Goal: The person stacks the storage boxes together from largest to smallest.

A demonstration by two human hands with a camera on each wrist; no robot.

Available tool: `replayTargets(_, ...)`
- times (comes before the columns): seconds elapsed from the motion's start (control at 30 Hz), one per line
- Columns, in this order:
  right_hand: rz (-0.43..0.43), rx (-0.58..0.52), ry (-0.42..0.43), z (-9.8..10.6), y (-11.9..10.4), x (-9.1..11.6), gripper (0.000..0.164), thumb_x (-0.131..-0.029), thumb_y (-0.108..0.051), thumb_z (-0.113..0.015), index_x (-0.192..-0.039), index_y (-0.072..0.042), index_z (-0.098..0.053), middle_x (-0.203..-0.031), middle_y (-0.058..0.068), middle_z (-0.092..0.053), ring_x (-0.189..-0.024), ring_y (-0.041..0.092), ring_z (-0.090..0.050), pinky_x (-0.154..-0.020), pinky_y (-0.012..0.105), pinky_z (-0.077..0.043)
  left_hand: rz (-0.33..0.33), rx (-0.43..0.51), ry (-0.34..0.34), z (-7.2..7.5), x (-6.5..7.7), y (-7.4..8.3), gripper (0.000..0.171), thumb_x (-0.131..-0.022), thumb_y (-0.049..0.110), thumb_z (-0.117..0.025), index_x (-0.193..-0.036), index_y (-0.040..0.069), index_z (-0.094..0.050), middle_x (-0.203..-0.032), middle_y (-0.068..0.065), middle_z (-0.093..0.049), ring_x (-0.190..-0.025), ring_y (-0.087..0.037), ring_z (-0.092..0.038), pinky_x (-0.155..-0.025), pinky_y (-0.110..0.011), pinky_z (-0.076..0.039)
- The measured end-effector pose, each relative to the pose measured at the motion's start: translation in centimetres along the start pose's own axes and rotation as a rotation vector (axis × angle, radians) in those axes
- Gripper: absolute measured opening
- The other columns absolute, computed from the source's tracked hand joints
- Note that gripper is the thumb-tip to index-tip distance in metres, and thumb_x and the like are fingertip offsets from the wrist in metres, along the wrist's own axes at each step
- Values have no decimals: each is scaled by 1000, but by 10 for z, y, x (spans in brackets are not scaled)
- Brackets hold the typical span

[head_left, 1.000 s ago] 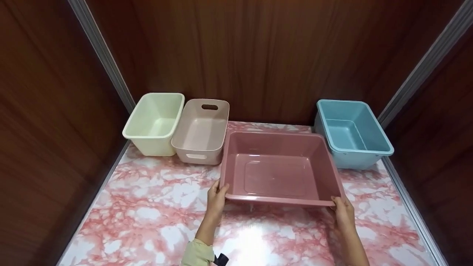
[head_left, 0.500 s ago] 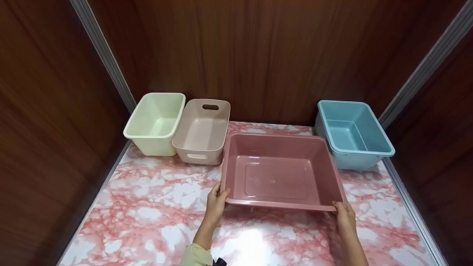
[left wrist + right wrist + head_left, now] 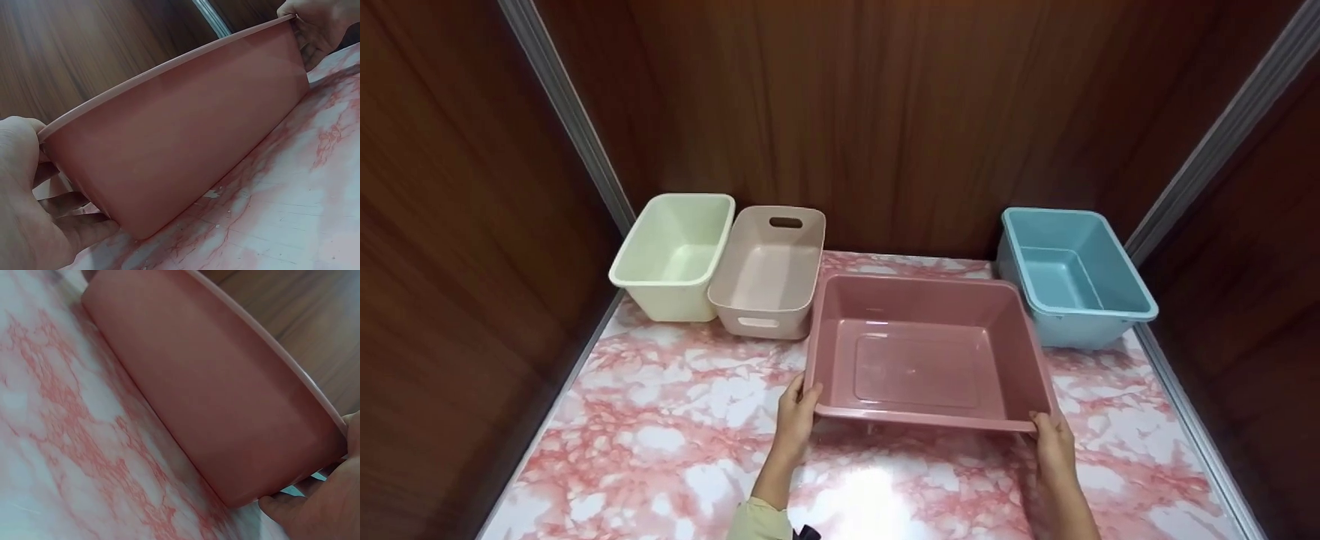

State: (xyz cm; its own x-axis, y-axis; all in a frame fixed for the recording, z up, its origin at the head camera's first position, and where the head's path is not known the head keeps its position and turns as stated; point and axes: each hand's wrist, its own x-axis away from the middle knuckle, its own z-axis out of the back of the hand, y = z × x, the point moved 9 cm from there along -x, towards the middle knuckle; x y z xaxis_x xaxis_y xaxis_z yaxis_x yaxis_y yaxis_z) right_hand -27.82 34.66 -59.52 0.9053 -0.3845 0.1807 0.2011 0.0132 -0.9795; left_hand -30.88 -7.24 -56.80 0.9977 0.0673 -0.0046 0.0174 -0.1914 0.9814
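Across the middle of the head view is a big red tub [image 3: 919, 367], its long side facing the person, over a pink and white table [image 3: 660, 465]. The left hand [image 3: 797, 412] pinches its near left corner and the right hand [image 3: 1056, 446] pinches its near right corner, each with a thumb at the rim. A light green sleeve [image 3: 761, 521] is on the left arm. Close by on the left is a pale pink bin [image 3: 787, 322] with hand holes, and next to that a cream tub [image 3: 671, 302]. On the right is a blue tub [image 3: 1084, 331], so close I cannot tell if it touches the red one. Brown walls [image 3: 870, 127] stand around them. From the left wrist, the left thumb is on the rim and the other fingers are apart, down the outside. The tub's bottom edge lies along the table, or too near to see a gap. From the right wrist, the right hand holds its end, one finger by the bottom corner.
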Motion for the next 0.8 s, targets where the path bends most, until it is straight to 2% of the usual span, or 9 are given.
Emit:
replayTargets(0.13, -12, -29, -35, -6, 4, 2, 53, -99, -18, -34, -145, 8, -29, -143, 26, -34, -123, 28, -38, -94, 21, -37, -26, -48, 17, 4, 0, 2, 42, -99, 5, -49, -136, -13, -44, -126, -27, -54, -112, -34, -54, -95, -41, -44)
replayTargets(0.2, -14, -22, -22, -5, 5, 2, 53, -99, -17, -33, -145, 8, -29, -143, 27, -35, -124, 28, -39, -96, 22, -37, -38, -68, 10, 4, -1, 4, 41, -99, 6, -48, -136, -13, -44, -128, -28, -53, -116, -36, -51, -99, -40, -40)
replayTargets(0.33, -13, -64, -48, -9, 2, -1, 56, -100, -19, -34, -149, 5, -23, -148, 25, -29, -130, 30, -35, -106, 34, -33, -43, -60, -5, 2, -7, 5, 42, -100, 8, -48, -138, -12, -44, -130, -30, -51, -117, -37, -51, -102, -47, -37)
replayTargets(0.43, -7, -103, -84, -13, -2, -3, 59, -101, -18, -32, -153, 4, -15, -152, 25, -23, -137, 31, -27, -112, 38, -24, -38, -49, -12, 1, -11, 6, 42, -101, 9, -47, -138, -10, -44, -127, -26, -54, -112, -34, -54, -100, -52, -39)
replayTargets(0.57, -4, -129, -86, -14, -3, -3, 60, -99, -16, -32, -153, 4, -12, -152, 28, -22, -140, 33, -23, -113, 42, -21, -22, -23, -21, 1, -12, 4, 41, -101, 10, -47, -138, -8, -46, -122, -20, -58, -103, -25, -58, -92, -46, -46)
replayTargets(0.63, -8, -128, -74, -13, -2, -3, 60, -99, -17, -32, -152, 6, -15, -151, 28, -25, -138, 34, -26, -112, 39, -26, -11, -8, -28, 1, -11, 3, 41, -101, 10, -47, -139, -6, -46, -121, -20, -58, -102, -27, -58, -88, -41, -49)
replayTargets(0.8, -15, -127, -65, -12, 1, 1, 57, -100, -18, -32, -151, 6, -18, -149, 27, -28, -134, 32, -31, -106, 31, -34, -6, 3, -34, 0, -8, 1, 43, -101, 10, -47, -140, -8, -43, -122, -22, -57, -103, -31, -58, -83, -37, -51)
